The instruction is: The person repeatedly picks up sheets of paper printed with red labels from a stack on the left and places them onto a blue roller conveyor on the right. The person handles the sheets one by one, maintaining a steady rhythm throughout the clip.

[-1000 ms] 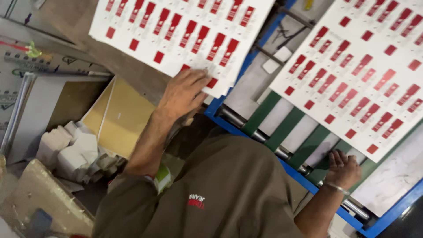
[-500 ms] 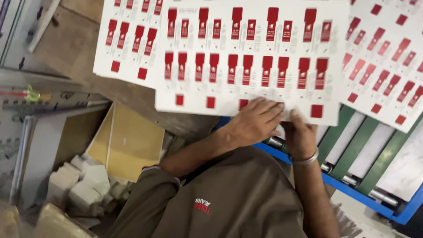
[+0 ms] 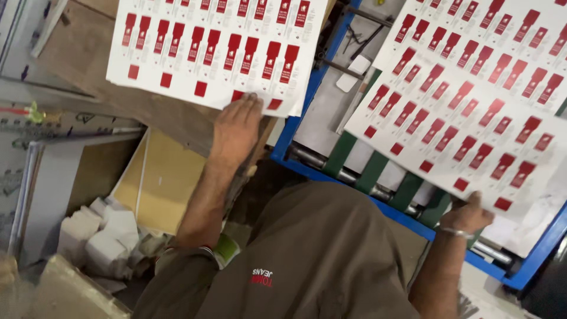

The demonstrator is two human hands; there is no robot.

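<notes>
My left hand [image 3: 236,127] lies flat, fingers stretched, on the near edge of a stack of white sheets printed with red labels [image 3: 212,50], which sits on a brown board. My right hand [image 3: 469,215], with a metal bracelet on the wrist, grips the near edge of another printed sheet [image 3: 472,100]. That sheet lies over a machine bed with a blue frame [image 3: 295,127] and green belts [image 3: 372,171]. My brown shirt fills the bottom middle of the view.
Crumpled white paper scraps [image 3: 106,236] and a yellow board [image 3: 165,183] lie on the floor at lower left. Grey panels [image 3: 47,195] lean at the far left. Metal rollers [image 3: 313,156] run along the near side of the machine.
Half a second ago both hands held one sheet in the middle. That sheet now lies on the left stack under my left hand, and my right hand has moved right to the sheet on the machine.
</notes>
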